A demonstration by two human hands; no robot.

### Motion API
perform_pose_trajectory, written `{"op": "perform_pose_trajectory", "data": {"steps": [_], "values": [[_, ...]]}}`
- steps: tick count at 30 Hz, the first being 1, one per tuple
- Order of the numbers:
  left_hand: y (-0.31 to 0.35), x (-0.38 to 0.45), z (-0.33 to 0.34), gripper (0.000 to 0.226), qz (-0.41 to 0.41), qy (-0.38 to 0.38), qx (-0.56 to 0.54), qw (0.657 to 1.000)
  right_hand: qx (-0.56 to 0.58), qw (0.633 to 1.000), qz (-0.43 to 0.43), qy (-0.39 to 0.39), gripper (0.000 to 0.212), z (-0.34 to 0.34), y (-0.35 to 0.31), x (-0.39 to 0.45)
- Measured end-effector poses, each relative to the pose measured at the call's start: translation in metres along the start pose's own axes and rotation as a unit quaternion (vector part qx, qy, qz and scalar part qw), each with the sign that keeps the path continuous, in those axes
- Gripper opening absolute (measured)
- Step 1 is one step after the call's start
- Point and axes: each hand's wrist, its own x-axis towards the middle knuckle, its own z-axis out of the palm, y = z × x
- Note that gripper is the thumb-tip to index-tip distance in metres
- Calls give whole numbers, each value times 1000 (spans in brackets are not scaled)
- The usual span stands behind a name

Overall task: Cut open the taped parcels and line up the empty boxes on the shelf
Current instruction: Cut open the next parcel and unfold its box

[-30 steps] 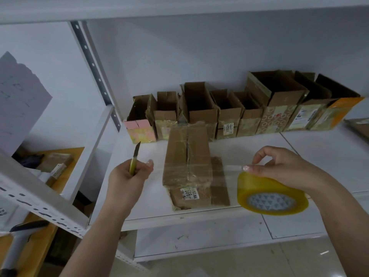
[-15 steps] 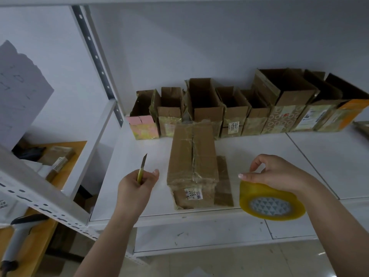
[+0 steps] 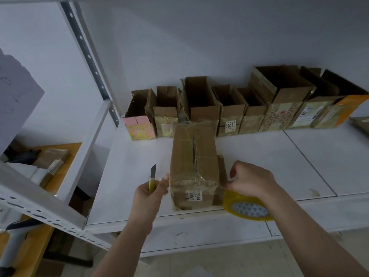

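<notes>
A taped brown parcel [image 3: 193,162] lies lengthwise near the front of the white shelf [image 3: 259,162], with a white label on its near end. My left hand [image 3: 148,193] grips a yellow utility knife [image 3: 152,179], blade pointing up, and its thumb touches the parcel's left edge. My right hand [image 3: 249,180] holds a yellow tape roll [image 3: 247,207] at the parcel's right side, fingers pinched against the parcel's lower right corner. A row of several open empty boxes [image 3: 235,108] stands along the back wall.
A flat piece of cardboard [image 3: 220,170] lies under the parcel's right side. The shelf's slotted upright [image 3: 89,56] rises at the left. Beyond it an orange table [image 3: 50,156] carries small packages. Another parcel's corner [image 3: 360,124] shows at the far right.
Both hands have closed in on the parcel. The right hand brought the tape roll leftward against the parcel's right side, and the left hand with the knife moved right until its thumb touches it.
</notes>
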Motion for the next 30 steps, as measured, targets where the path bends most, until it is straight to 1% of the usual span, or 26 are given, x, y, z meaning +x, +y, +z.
{"op": "perform_pose_trajectory", "data": {"steps": [1,3,6,8,10,11,13,14,15,17,19,21,22,23,26,28,30], "values": [[-4,0,0,56,0,3,11,1000,-1,1000,-5,-2,48,0,-3,1],[-10,-2,2,67,-26,3,14,1000,-2,1000,-15,-4,45,2,-7,2],[-17,-3,8,61,-64,-26,-36,997,0,1000,-20,-2,47,3,-9,3],[-15,-3,7,53,-70,-36,-59,995,7,1000,-19,-4,47,3,-7,2],[-4,1,-1,52,-28,-7,-30,999,21,1000,-15,-4,48,3,-3,0],[5,3,-6,53,14,22,6,1000,27,1000,-13,-3,50,3,-2,-1],[33,3,-7,49,127,68,57,988,37,999,-11,0,52,3,2,-2],[50,1,-3,44,177,56,55,981,41,999,-12,-2,52,3,3,-1],[65,-2,5,40,215,18,53,975,47,999,-15,-5,51,3,3,-2],[90,-10,28,43,246,-100,91,960,70,997,-24,-17,47,4,5,-3],[104,-12,53,43,228,-227,159,933,93,995,-33,-29,42,4,7,-4],[104,-8,71,43,179,-323,230,900,107,993,-40,-40,36,3,12,-5],[100,-5,76,44,159,-343,261,888,118,991,-42,-45,33,2,15,-5],[95,-2,79,45,152,-343,284,882,135,989,-46,-49,31,2,18,-5],[83,4,79,47,191,-318,295,881,180,981,-48,-52,27,0,29,-6],[80,4,77,47,205,-317,284,881,176,982,-38,-51,30,-2,36,-7],[79,5,77,46,229,-318,292,872,160,985,-34,-47,30,-4,42,-5]]}}
